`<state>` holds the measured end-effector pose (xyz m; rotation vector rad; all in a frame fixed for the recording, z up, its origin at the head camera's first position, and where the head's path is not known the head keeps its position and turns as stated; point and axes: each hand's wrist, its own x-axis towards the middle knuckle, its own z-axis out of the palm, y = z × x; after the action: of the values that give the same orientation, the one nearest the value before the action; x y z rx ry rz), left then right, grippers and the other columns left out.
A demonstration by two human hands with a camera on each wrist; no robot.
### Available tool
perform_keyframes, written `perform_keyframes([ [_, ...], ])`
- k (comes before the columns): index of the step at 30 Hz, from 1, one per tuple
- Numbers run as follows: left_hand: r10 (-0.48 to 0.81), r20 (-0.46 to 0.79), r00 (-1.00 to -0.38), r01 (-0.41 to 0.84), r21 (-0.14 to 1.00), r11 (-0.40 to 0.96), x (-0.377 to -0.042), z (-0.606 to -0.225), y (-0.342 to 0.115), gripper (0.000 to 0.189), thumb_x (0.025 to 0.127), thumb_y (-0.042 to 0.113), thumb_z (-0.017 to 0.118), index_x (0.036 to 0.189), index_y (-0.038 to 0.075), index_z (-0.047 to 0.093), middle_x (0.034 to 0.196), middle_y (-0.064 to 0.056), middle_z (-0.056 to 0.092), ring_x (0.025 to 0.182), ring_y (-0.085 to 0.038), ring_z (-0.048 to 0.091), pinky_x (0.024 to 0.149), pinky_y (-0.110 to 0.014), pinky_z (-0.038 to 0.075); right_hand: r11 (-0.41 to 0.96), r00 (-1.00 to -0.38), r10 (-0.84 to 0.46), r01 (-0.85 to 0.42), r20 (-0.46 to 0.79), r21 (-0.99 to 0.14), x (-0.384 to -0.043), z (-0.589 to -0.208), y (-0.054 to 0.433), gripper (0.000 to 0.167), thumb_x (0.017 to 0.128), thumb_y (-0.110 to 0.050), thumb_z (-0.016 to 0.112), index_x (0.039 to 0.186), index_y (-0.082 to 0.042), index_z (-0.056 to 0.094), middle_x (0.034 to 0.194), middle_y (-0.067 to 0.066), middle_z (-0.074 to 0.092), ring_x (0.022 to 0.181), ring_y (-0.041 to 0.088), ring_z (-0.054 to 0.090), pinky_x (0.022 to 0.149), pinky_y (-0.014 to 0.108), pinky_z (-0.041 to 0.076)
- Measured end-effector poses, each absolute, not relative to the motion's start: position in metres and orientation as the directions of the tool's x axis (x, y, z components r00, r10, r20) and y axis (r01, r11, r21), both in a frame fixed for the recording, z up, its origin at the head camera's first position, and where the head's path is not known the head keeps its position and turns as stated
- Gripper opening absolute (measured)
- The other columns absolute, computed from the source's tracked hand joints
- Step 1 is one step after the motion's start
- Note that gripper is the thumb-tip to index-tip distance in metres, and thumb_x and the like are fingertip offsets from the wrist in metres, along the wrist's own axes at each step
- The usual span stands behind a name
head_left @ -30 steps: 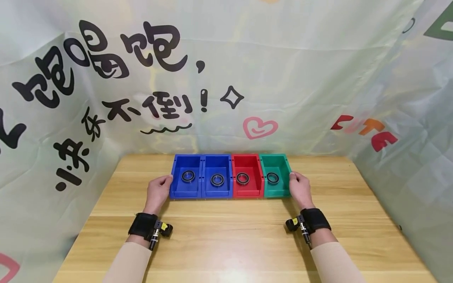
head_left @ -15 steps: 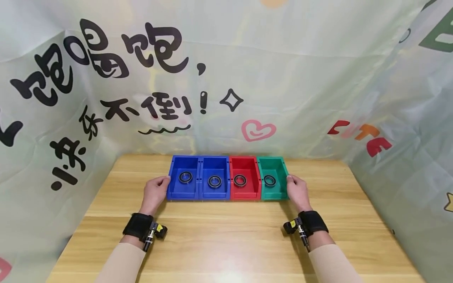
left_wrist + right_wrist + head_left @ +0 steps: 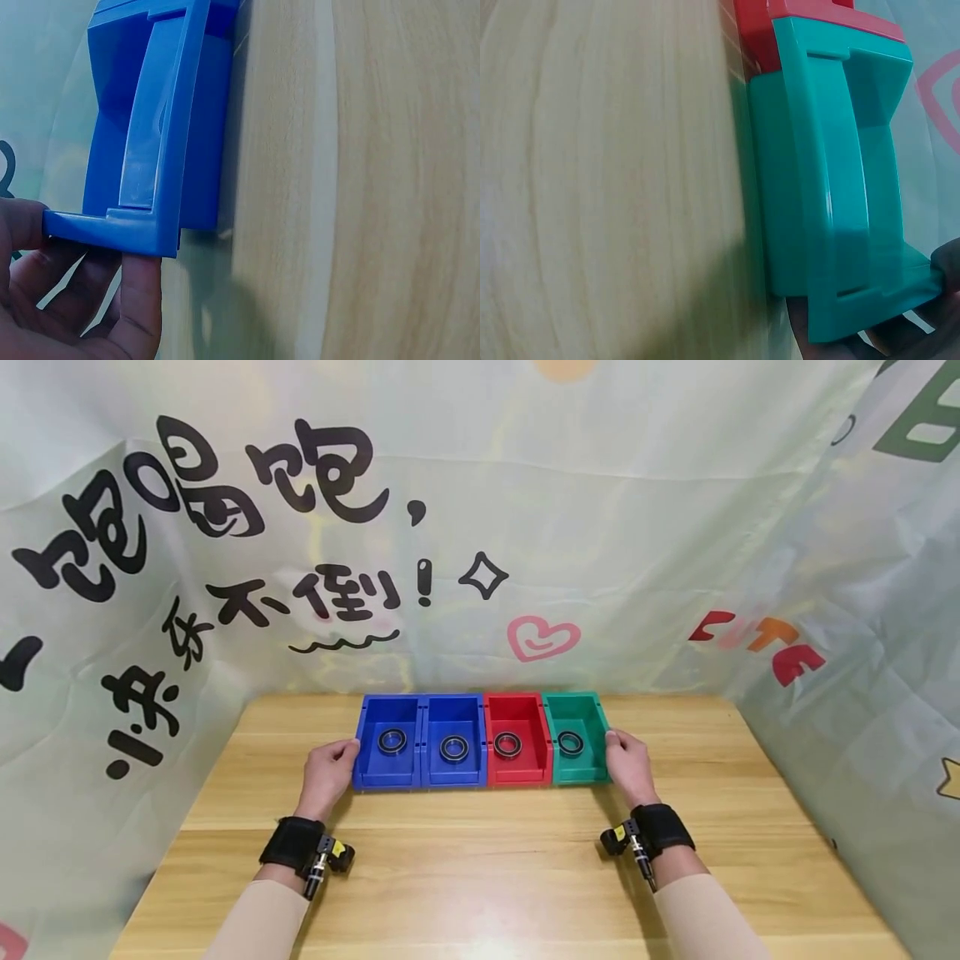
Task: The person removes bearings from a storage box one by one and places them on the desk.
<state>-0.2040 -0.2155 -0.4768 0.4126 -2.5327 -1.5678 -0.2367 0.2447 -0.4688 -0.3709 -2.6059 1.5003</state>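
Note:
Two blue bins, the leftmost (image 3: 386, 777) and its neighbour (image 3: 453, 777), stand side by side with a red bin (image 3: 519, 777) and a green bin (image 3: 581, 775), forming one row. Each contains a dark ring-shaped bearing, such as the one in the left bin (image 3: 392, 752) and the one in the green bin (image 3: 571, 754). My left hand (image 3: 325, 774) grips the outer side wall of the leftmost blue bin, thumb on the rim and fingers beneath. At the other end, my right hand (image 3: 632, 766) holds the green bin's outer wall in the same way.
The row sits near the back of a wooden table (image 3: 480, 868), close to a printed cloth backdrop (image 3: 645, 552). Cloth also closes in the left and right sides. Both wrists wear black straps with small cameras, the left strap (image 3: 291, 846) and the right strap (image 3: 663, 828).
The head view has shifted slightly, so the row, table and backdrop all appear a little lower and further left. Both hands keep hold of the end bins.

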Motion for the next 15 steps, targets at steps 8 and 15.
perform_keyframes([
  [8,-0.287,-0.051,-0.957,-0.171,0.894,0.414,-0.204,-0.474,-0.218,0.039,0.099,0.033,0.052,0.117,0.003,0.068,0.104,-0.017,0.068,0.086,-0.024,0.06,0.07,-0.029,0.047,0.535,-0.979,0.184,0.175,-0.088,-0.827,-0.24,-0.458,0.247,0.045,0.104,-0.033,0.033,0.119,0.002,0.056,0.117,0.021,0.051,0.11,0.035,0.046,0.091,0.046,0.039],
  [15,-0.28,-0.045,-0.959,-0.165,0.891,0.422,-0.204,-0.474,-0.218,0.039,0.099,0.033,0.052,0.116,0.003,0.069,0.107,-0.016,0.068,0.094,-0.026,0.06,0.078,-0.033,0.046,0.671,-0.994,0.098,0.095,-0.039,-0.736,-0.245,-0.443,0.244,0.054,0.102,-0.034,0.04,0.14,0.005,0.04,0.134,0.028,0.046,0.12,0.042,0.044,0.097,0.055,0.038],
])
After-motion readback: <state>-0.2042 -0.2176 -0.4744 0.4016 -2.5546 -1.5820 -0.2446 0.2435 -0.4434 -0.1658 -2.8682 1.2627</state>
